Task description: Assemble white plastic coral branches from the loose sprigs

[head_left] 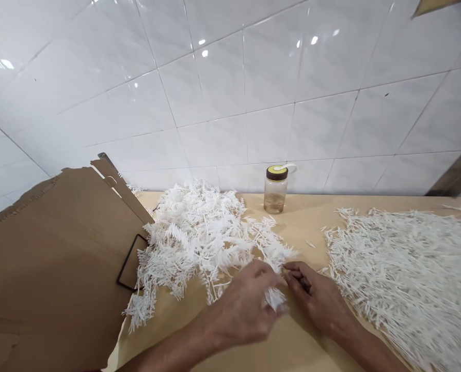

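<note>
My left hand [248, 305] is closed around a small white plastic-looking piece [274, 298], which shows between its fingers; the fingertips are a little blurred. Close beside it, my right hand [321, 297] has thumb and forefinger pinched together at the edge of the white pile. Whatever lies in that pinch is hidden or too small to name. Just beyond both hands spreads a heap of white, branched, comb-like plastic pieces [199, 232]. To the right of my right hand lies a wide pile of loose, thin white sticks [408, 274].
A clear bottle [275, 191] with a dark and yellow lid stands near the tiled wall [222, 124]. At the left rises a large brown cardboard sheet [60, 258], with a black wire frame [131, 263] by its edge. Brown board [238, 354] covers the worktop.
</note>
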`<act>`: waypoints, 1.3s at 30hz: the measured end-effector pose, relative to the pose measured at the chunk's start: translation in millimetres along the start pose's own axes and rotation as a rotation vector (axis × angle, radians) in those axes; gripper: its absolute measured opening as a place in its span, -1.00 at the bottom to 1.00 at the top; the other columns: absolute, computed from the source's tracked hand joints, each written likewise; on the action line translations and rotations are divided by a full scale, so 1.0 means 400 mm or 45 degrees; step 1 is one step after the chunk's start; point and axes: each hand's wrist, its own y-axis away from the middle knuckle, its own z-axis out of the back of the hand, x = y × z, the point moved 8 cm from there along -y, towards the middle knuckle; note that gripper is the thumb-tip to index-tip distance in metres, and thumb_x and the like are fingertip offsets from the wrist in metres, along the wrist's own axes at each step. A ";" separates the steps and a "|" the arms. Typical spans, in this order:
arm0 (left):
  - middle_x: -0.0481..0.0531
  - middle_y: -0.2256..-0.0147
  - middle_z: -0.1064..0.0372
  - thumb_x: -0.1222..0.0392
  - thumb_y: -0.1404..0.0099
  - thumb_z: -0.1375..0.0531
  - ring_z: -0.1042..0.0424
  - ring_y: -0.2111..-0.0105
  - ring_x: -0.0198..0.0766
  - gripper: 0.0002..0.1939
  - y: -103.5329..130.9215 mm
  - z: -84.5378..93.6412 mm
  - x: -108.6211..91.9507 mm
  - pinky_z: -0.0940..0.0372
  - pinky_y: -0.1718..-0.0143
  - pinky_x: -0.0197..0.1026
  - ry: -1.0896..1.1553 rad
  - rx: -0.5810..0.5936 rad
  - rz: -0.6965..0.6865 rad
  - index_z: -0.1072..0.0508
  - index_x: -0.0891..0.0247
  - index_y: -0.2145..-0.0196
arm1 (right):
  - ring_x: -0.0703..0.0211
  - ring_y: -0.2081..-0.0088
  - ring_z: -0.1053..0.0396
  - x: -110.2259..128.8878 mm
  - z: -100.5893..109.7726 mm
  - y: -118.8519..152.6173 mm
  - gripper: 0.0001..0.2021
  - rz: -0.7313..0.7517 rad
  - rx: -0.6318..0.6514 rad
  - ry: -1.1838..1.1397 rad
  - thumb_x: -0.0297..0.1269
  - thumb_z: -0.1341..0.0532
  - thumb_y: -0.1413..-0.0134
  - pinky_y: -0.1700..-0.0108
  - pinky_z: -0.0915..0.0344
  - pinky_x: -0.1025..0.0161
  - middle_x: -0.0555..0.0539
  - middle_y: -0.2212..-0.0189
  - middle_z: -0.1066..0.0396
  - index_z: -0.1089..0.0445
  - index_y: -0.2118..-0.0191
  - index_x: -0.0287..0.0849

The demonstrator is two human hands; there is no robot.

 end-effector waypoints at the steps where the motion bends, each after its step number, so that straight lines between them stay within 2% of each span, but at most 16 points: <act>1: 0.11 -0.01 -0.41 0.21 -0.27 -0.29 -0.39 -0.01 -0.16 -0.68 0.017 -0.032 -0.021 -0.38 -0.03 -0.10 -0.006 0.090 -0.036 -0.46 0.21 0.01 | 0.08 0.42 -0.46 -0.002 0.001 0.000 -0.69 -0.021 -0.012 0.018 -0.06 -0.07 -0.18 0.36 -0.35 0.22 -0.06 0.42 -0.54 -0.44 0.17 -0.14; 4: 0.11 -0.03 -0.40 0.17 -0.23 -0.33 -0.30 -0.12 -0.07 -0.62 0.049 -0.083 -0.073 -0.31 -0.13 -0.03 -0.050 0.345 -0.143 -0.46 0.17 -0.01 | 0.10 0.51 -0.38 0.001 0.003 0.001 -0.75 -0.027 -0.013 0.084 -0.18 -0.10 -0.09 0.43 -0.28 0.23 0.01 0.57 -0.44 -0.41 0.19 -0.15; 6: 0.10 -0.12 -0.33 0.15 -0.19 -0.37 -0.25 -0.19 -0.04 -0.52 0.056 -0.079 -0.080 -0.32 -0.13 0.00 -0.067 0.421 -0.120 -0.42 0.09 -0.06 | 0.11 0.51 -0.37 0.010 0.004 0.001 -0.76 0.006 -0.002 0.089 -0.21 -0.09 -0.08 0.43 -0.27 0.23 0.02 0.58 -0.42 -0.40 0.18 -0.15; 8: 0.07 -0.25 -0.19 0.17 -0.21 -0.35 -0.19 -0.25 -0.02 -0.42 0.053 -0.049 -0.071 -0.30 -0.17 0.04 -0.095 0.375 -0.051 -0.34 0.00 -0.16 | 0.12 0.49 -0.37 0.020 0.005 0.003 -0.78 0.046 0.009 0.061 -0.18 -0.08 -0.15 0.40 -0.29 0.22 0.00 0.54 -0.44 -0.40 0.22 -0.15; 11: 0.08 -0.33 -0.07 0.15 -0.30 -0.26 -0.15 -0.29 0.05 -0.44 0.049 0.014 -0.044 -0.29 -0.17 0.18 -0.206 0.189 0.046 -0.28 -0.07 -0.22 | 0.14 0.42 -0.41 0.031 0.005 0.004 -0.71 0.096 0.012 -0.045 -0.15 -0.09 -0.21 0.32 -0.35 0.20 -0.04 0.40 -0.49 -0.37 0.05 -0.17; 14: 0.10 -0.25 -0.22 0.10 -0.34 -0.21 -0.28 -0.21 0.01 -0.55 0.054 0.086 -0.017 -0.34 -0.13 0.14 -0.262 -0.116 0.092 -0.34 -0.03 -0.17 | 0.15 0.37 -0.43 0.025 0.005 0.005 -0.59 0.078 -0.019 -0.162 -0.15 -0.12 -0.21 0.31 -0.39 0.20 -0.09 0.27 -0.49 -0.26 -0.13 -0.17; 15: 0.11 -0.19 -0.30 0.10 -0.36 -0.19 -0.37 -0.13 -0.04 -0.61 0.060 0.111 -0.006 -0.40 -0.08 0.08 -0.248 -0.245 0.117 -0.38 0.02 -0.13 | 0.16 0.37 -0.43 0.021 0.006 0.006 -0.58 0.068 -0.045 -0.188 -0.13 -0.13 -0.21 0.33 -0.39 0.21 -0.11 0.24 -0.48 -0.26 -0.13 -0.18; 17: 0.12 0.00 -0.45 0.08 -0.39 -0.15 -0.52 0.15 -0.16 -0.72 0.078 0.149 0.024 -0.51 0.18 -0.10 -0.189 -0.471 0.205 -0.46 0.11 -0.01 | 0.16 0.37 -0.41 0.019 0.015 0.009 -0.58 0.070 -0.139 -0.233 -0.10 -0.14 -0.21 0.40 -0.38 0.24 -0.15 0.21 -0.46 -0.27 -0.11 -0.19; 19: 0.10 0.16 -0.52 0.04 -0.39 -0.13 -0.50 0.40 -0.26 -0.75 0.093 0.155 0.056 -0.46 0.45 -0.21 -0.127 -0.562 0.310 -0.49 0.17 0.08 | 0.16 0.36 -0.40 0.024 0.029 0.015 -0.61 0.074 -0.241 -0.289 -0.07 -0.16 -0.21 0.45 -0.36 0.27 -0.17 0.21 -0.45 -0.31 -0.05 -0.19; 22: 0.13 0.18 -0.54 0.01 -0.39 -0.12 -0.51 0.43 -0.23 -0.67 0.101 0.104 0.087 -0.44 0.48 -0.20 -0.043 -0.460 0.436 -0.48 0.20 0.00 | 0.13 0.33 -0.41 0.045 0.042 0.028 -0.68 0.065 -0.284 -0.378 -0.05 -0.16 -0.23 0.42 -0.38 0.27 -0.14 0.27 -0.46 -0.37 0.05 -0.16; 24: 0.18 0.06 -0.51 0.01 -0.37 -0.14 -0.54 0.29 -0.14 -0.58 0.098 0.043 0.084 -0.49 0.33 -0.11 0.023 -0.314 0.459 -0.42 0.19 -0.11 | 0.12 0.33 -0.43 0.064 0.031 0.034 -0.68 0.041 -0.151 -0.437 -0.02 -0.15 -0.25 0.36 -0.39 0.25 -0.12 0.32 -0.48 -0.40 0.09 -0.16; 27: 0.15 -0.13 -0.39 0.14 -0.27 -0.23 -0.47 0.02 -0.02 -0.49 0.083 -0.053 0.021 -0.44 0.03 0.02 0.088 -0.064 0.254 -0.37 0.06 -0.19 | 0.12 0.34 -0.44 0.088 -0.005 0.044 -0.65 0.024 0.149 -0.526 0.02 -0.11 -0.27 0.32 -0.38 0.23 -0.10 0.33 -0.50 -0.40 0.10 -0.17; 31: 0.11 -0.23 -0.26 0.22 -0.19 -0.26 -0.44 -0.04 0.03 -0.33 0.086 -0.131 -0.037 -0.44 0.02 0.00 0.144 0.139 0.151 -0.27 -0.04 -0.26 | 0.10 0.38 -0.43 0.060 -0.019 0.042 -0.60 -0.118 0.219 -0.457 0.11 -0.16 -0.20 0.36 -0.34 0.23 -0.09 0.43 -0.49 -0.37 0.33 -0.18; 36: 0.10 -0.02 -0.46 0.20 -0.20 -0.27 -0.51 0.14 -0.06 -0.39 0.098 -0.147 -0.031 -0.47 0.17 -0.08 0.189 0.226 0.186 -0.33 -0.01 -0.21 | 0.17 0.58 -0.35 0.031 -0.027 0.041 -0.56 -0.320 0.230 -0.512 0.18 -0.17 -0.16 0.52 -0.25 0.26 -0.03 0.59 -0.45 -0.28 0.43 -0.14; 37: 0.09 0.03 -0.48 0.19 -0.22 -0.26 -0.52 0.20 -0.11 -0.45 0.097 -0.135 -0.024 -0.48 0.21 -0.12 0.214 0.188 0.189 -0.37 0.00 -0.18 | 0.18 0.57 -0.35 0.034 -0.021 0.041 -0.56 -0.316 0.196 -0.533 0.18 -0.16 -0.16 0.52 -0.25 0.27 -0.02 0.58 -0.45 -0.29 0.42 -0.14; 39: 0.10 0.04 -0.49 0.17 -0.30 -0.21 -0.52 0.30 -0.21 -0.62 0.093 -0.087 -0.006 -0.48 0.30 -0.18 0.264 -0.009 0.192 -0.45 0.05 -0.08 | 0.20 0.53 -0.38 0.042 -0.006 0.039 -0.57 -0.278 0.116 -0.592 0.16 -0.15 -0.18 0.50 -0.28 0.28 -0.03 0.50 -0.47 -0.33 0.36 -0.16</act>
